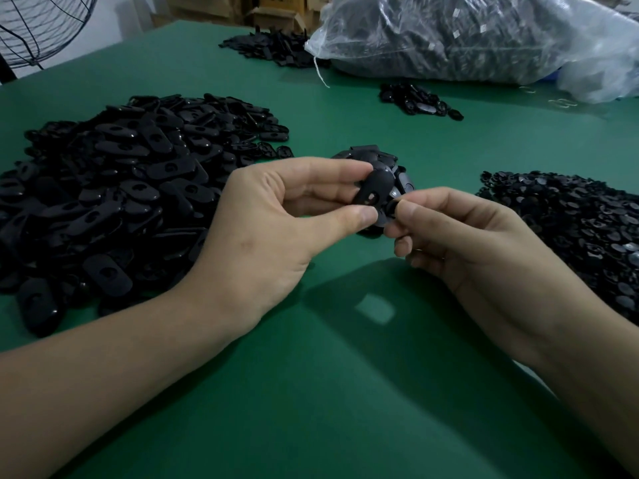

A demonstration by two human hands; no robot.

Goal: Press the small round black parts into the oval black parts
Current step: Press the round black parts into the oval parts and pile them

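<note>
Black oval part [375, 186], left hand [273, 219] pinch; round part [391, 208], right hand [470, 240] pinch; piles [103, 188] flanking

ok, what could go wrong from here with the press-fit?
1. The right hand only pinches the small round part; it could slip and vanish into the heap of black parts behind it.
2. The left hand has its thumb near the oval part hole, which may skew insertion.

No legible text, brand, number or sign, small pale tags [482, 28] inside the clear crinkled plastic bag [518, 46] too small and blurred to read, brown cardboard boxes [273, 13] behind too dim for any print to be made out
</note>
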